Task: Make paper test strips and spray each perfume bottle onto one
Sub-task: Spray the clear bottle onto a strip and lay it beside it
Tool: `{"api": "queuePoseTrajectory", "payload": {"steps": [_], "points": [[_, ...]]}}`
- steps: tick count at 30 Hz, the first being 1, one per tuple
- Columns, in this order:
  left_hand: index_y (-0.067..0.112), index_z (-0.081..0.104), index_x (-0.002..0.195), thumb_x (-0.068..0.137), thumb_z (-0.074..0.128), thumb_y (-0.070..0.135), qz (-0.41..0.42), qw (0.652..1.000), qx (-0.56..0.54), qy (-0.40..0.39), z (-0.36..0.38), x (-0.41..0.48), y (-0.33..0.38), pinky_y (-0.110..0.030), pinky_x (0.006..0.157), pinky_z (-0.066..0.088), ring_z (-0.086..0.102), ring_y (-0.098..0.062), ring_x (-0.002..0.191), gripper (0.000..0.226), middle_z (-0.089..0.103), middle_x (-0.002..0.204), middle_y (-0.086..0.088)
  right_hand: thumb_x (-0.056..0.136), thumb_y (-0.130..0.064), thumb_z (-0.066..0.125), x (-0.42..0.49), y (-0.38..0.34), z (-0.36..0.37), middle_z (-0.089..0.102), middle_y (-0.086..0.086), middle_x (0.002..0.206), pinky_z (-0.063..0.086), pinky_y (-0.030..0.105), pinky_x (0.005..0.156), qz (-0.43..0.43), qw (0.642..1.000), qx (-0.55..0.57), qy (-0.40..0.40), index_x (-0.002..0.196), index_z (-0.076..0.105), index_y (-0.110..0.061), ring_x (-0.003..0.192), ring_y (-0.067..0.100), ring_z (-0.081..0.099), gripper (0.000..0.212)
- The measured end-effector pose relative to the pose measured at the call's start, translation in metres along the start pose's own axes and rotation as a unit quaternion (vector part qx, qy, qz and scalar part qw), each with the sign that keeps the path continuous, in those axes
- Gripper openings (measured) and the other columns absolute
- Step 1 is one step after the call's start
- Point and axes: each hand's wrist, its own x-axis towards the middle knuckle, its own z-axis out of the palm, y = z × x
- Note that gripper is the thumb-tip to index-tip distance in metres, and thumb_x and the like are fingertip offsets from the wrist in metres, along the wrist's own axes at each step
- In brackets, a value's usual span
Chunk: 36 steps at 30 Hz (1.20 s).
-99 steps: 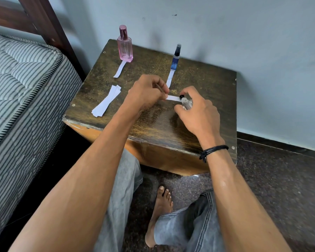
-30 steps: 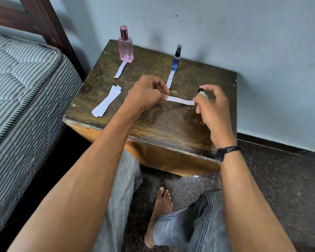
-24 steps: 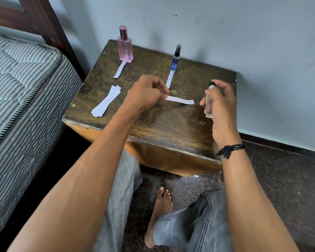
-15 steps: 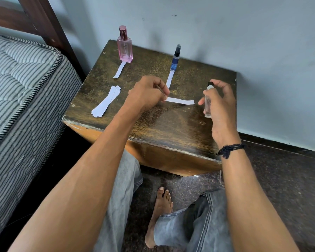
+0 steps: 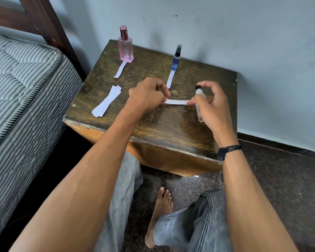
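Strip [image 5: 176, 102] lies lengthwise left-to-right at frame centre, left hand [image 5: 147, 98] pinching its left end; right hand [image 5: 215, 110] curls round the upright clear bottle [image 5: 199, 92] at its right end.

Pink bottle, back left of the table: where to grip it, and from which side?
Take the pink bottle by its flat-sided body, mid-height, fingers on the left and right faces, coming from the front and above. It stands upright near the wall, so the back is tight; the cap is narrow, and a strip lies at its base in front.
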Motion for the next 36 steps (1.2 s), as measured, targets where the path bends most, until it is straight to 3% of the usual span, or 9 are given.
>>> {"api": "queuePoseTrajectory", "payload": {"steps": [3,6,9,19,23,28,33,36], "points": [[0.03,0.072,0.076,0.081,0.07,0.011,0.007,1.0,0.016,0.003,0.0,0.001,0.0,-0.048,0.108,0.039,0.066,-0.012,0.095,0.02,0.071,0.08,0.011,0.091,-0.024,0.062,0.0,0.0,0.002,0.078,-0.005,0.087,0.042,0.009,0.048,-0.009,0.999,-0.034,-0.004,0.121,0.057,-0.038,0.05,-0.002,0.053,0.034],[0.03,0.07,0.08,0.082,0.071,0.014,0.019,0.998,0.056,0.005,0.002,0.002,0.0,-0.036,0.101,0.031,0.065,-0.009,0.098,0.016,0.073,0.086,0.011,0.089,-0.025,0.063,0.001,0.002,0.002,0.077,0.0,0.092,0.042,0.008,0.047,-0.006,0.999,-0.043,-0.001,0.119,0.057,-0.039,0.054,-0.004,0.056,0.034],[0.032,0.068,0.079,0.081,0.073,0.018,0.029,0.995,0.095,0.007,0.004,0.003,-0.002,-0.032,0.091,0.024,0.063,-0.009,0.1,0.015,0.069,0.081,0.015,0.087,-0.025,0.064,0.001,0.002,0.001,0.078,0.005,0.088,0.044,0.01,0.049,-0.004,0.999,-0.039,-0.001,0.118,0.057,-0.039,0.054,-0.001,0.056,0.034],[0.033,0.068,0.081,0.079,0.08,0.029,0.061,0.989,0.137,0.014,0.006,0.006,-0.008,-0.034,0.091,0.023,0.059,-0.011,0.104,0.013,0.065,0.078,0.017,0.088,-0.021,0.064,0.0,-0.001,-0.003,0.078,0.007,0.087,0.048,0.012,0.053,0.004,0.999,0.025,0.036,0.117,0.059,-0.037,0.061,-0.002,0.059,0.033],[0.034,0.068,0.081,0.08,0.078,0.028,0.069,0.986,0.149,0.014,0.008,0.006,-0.009,-0.034,0.091,0.022,0.058,-0.013,0.109,0.012,0.068,0.081,0.015,0.088,-0.02,0.065,0.0,-0.002,-0.002,0.077,0.015,0.086,0.045,0.01,0.051,0.0,1.0,0.009,0.013,0.118,0.059,-0.034,0.053,0.001,0.053,0.033],[0.033,0.07,0.084,0.08,0.078,0.029,0.069,0.985,0.158,0.015,0.009,0.006,-0.01,-0.036,0.094,0.025,0.057,-0.014,0.111,0.01,0.068,0.082,0.015,0.089,-0.023,0.066,0.002,0.001,0.003,0.078,0.008,0.086,0.042,0.01,0.049,-0.013,0.999,-0.03,-0.019,0.12,0.058,-0.035,0.046,0.0,0.049,0.034],[0.034,0.071,0.084,0.082,0.077,0.026,0.064,0.983,0.173,0.012,0.009,0.006,-0.008,-0.039,0.101,0.026,0.055,-0.016,0.115,0.01,0.067,0.083,0.016,0.087,-0.027,0.066,0.003,0.001,0.009,0.078,0.003,0.088,0.047,0.013,0.051,-0.026,0.998,-0.045,-0.023,0.118,0.058,-0.04,0.064,0.014,0.066,0.035],[0.034,0.074,0.088,0.085,0.074,0.023,0.059,0.981,0.184,0.006,0.01,0.006,-0.008,-0.039,0.103,0.023,0.049,-0.016,0.122,0.012,0.066,0.084,0.016,0.087,-0.025,0.067,0.002,0.0,0.011,0.078,0.002,0.089,0.046,0.012,0.05,-0.032,0.998,-0.042,-0.023,0.118,0.058,-0.039,0.064,0.014,0.065,0.035]]}}
